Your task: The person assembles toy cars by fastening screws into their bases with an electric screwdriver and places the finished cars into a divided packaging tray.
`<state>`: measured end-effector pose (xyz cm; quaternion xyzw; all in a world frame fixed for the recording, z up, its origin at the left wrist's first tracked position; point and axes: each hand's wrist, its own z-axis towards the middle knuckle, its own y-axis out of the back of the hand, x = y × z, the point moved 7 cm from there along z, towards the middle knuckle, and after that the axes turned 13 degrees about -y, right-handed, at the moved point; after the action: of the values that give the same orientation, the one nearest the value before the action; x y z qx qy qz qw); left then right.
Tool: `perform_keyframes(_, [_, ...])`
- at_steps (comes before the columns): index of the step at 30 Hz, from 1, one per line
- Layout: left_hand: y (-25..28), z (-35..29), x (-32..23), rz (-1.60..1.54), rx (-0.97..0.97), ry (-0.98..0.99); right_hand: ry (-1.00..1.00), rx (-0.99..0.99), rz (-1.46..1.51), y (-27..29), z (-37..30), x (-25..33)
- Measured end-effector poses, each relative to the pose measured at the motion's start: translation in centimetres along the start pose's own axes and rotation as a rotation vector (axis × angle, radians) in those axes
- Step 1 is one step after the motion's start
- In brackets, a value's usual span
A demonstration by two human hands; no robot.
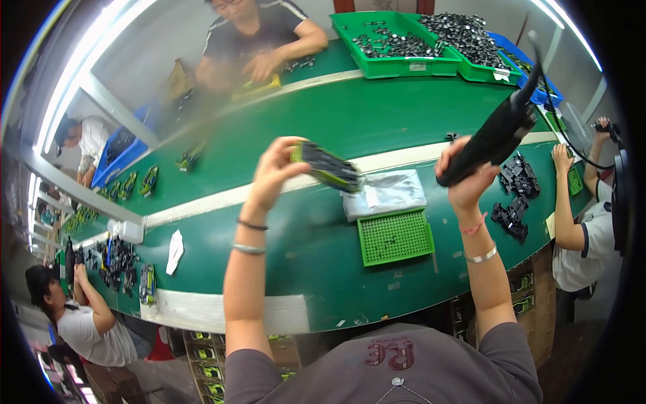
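The person wears a dark grey T-shirt (316,374) with short sleeves (515,357), dark-red lettering (390,355) across the chest and a small, round, silvery ornament (398,382) with thin lines trailing from it. Near the left hand (274,167) sit a thin dark band (252,225) and a pale bangle (248,250); near the right hand (469,191), a knotted pinkish-red cord (475,227) and a shiny silver bangle (482,254).
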<state>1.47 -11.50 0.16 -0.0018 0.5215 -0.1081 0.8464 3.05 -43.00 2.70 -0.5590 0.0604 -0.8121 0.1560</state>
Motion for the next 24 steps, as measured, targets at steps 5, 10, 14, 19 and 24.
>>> perform_keyframes(5, [8.5, 2.5, -5.0, 0.462, 0.015, 0.023, -0.128, -0.096, -0.01, 5.2, -4.1, -4.0])
perform_keyframes(10, [12.0, 4.6, -0.6, 1.56, 0.417, 0.329, -0.184, -0.077, 0.016, 5.4, -4.4, -5.2])
perform_keyframes(14, [8.4, 6.3, 4.9, 1.409, 0.441, 0.42, -0.136, -0.069, 0.052, 6.0, -4.3, -4.8])
perform_keyframes(19, [1.8, 11.7, 2.3, 1.213, 0.342, -0.119, -0.178, -0.063, -0.096, 4.8, -4.3, -4.3])
perform_keyframes(24, [-2.7, 14.5, 7.2, 1.361, 0.549, -0.036, -0.181, -0.046, -0.1, 4.3, -4.2, -4.0])
